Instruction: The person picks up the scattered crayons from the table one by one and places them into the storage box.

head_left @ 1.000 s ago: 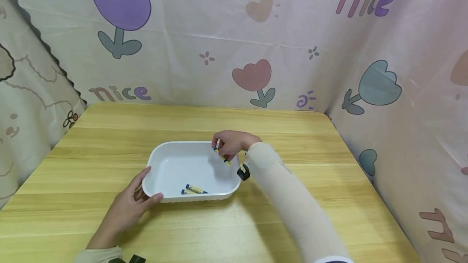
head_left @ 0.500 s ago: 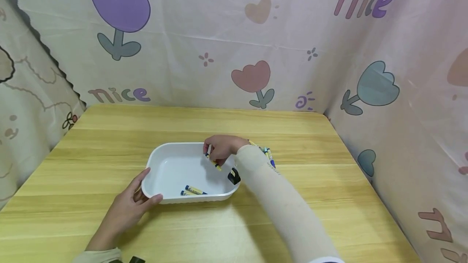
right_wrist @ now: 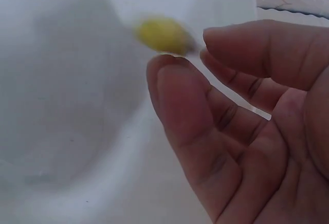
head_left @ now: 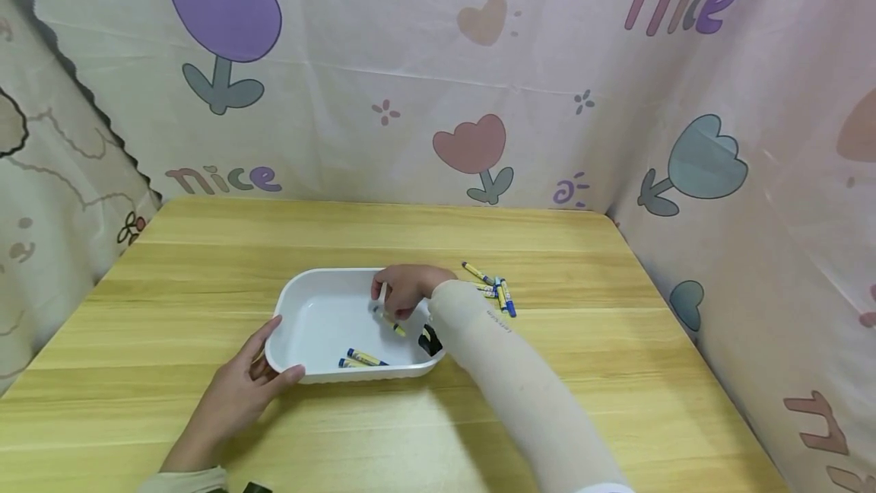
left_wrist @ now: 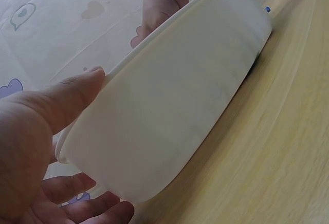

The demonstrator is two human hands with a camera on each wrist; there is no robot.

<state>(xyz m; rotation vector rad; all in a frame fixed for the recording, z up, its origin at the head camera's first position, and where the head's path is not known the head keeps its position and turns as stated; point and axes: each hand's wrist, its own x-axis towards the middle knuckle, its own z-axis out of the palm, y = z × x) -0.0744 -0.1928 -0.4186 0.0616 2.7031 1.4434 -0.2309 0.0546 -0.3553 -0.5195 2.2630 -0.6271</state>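
Observation:
A white plastic tray (head_left: 320, 322) sits on the table, and my left hand (head_left: 229, 394) grips its left end. The thumb lies along the near rim, with the other fingers round the end wall (left_wrist: 154, 100). Over the right part of the tray is my right hand (head_left: 409, 287), thumb and finger parted. A yellow crayon with dark ends (head_left: 390, 322) shows just below those fingertips; the right wrist view has it as a yellow blur (right_wrist: 163, 35), beyond the fingertips. Two more crayons (head_left: 367, 357) lie inside by the near wall, partly hidden by the rim.
Several yellow and blue crayons (head_left: 503, 297) lie in a loose pile on the wooden table (head_left: 383, 432), right of the tray and behind the right forearm. A patterned cloth (head_left: 342, 36) hangs behind the table and along both sides.
My right hand has moved left and lower over the tray. It has let go of the crayon it pinched. The pile of crayons has come into sight. My left hand stays put.

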